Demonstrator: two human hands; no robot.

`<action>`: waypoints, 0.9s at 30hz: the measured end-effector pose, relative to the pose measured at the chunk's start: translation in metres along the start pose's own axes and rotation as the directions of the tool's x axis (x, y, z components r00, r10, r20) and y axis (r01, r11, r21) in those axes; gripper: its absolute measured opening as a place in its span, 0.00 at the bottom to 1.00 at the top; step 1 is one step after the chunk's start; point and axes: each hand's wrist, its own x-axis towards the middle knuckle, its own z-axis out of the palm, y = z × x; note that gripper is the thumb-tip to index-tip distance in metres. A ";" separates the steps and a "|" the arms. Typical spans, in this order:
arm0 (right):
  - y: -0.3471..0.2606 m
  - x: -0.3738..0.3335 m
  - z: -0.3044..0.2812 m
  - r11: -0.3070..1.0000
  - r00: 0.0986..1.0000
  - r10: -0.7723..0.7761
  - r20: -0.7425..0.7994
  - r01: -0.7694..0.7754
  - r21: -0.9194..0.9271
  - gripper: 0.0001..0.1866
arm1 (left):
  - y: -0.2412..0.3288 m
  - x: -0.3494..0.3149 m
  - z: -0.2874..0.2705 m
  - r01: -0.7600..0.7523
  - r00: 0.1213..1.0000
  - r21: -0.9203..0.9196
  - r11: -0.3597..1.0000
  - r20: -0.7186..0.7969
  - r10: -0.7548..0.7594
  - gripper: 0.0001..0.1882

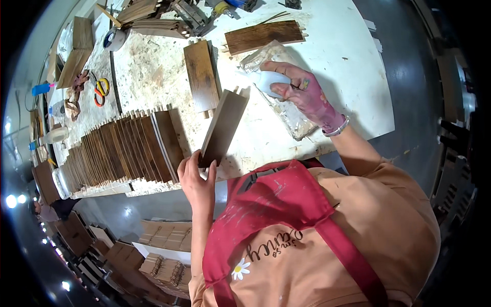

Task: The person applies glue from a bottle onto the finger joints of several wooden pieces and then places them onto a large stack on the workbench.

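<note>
1. Plank row (123, 146): table (153, 66), near left.
2. Scissors (101, 91): behind row.
3. Slab (295, 120): right of row.
4. Plank (223, 128): in left hand (197, 176), between row and slab.
5. Bottle (268, 81): in right hand (311, 97), over slab.

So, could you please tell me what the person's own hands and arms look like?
The right hand wears what looks like a thin, stained purplish glove, with a silvery band at the wrist. The left hand shows no glove. Tan sleeves end short of both wrists.
</note>
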 end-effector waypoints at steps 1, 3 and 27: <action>-0.002 0.000 0.000 1.000 1.000 0.019 0.005 -0.018 -0.018 0.22 | 0.005 0.005 -0.002 -0.129 0.990 0.120 0.984 -0.045 0.135 0.20; -0.005 0.000 -0.003 0.999 0.999 0.032 0.006 -0.032 -0.033 0.23 | 0.017 0.020 -0.001 -0.063 0.998 0.020 0.998 0.024 0.062 0.22; 0.000 0.002 -0.004 0.997 0.999 -0.043 0.017 0.042 0.066 0.22 | 0.074 0.089 0.025 -0.192 0.972 -0.144 0.971 0.107 0.209 0.14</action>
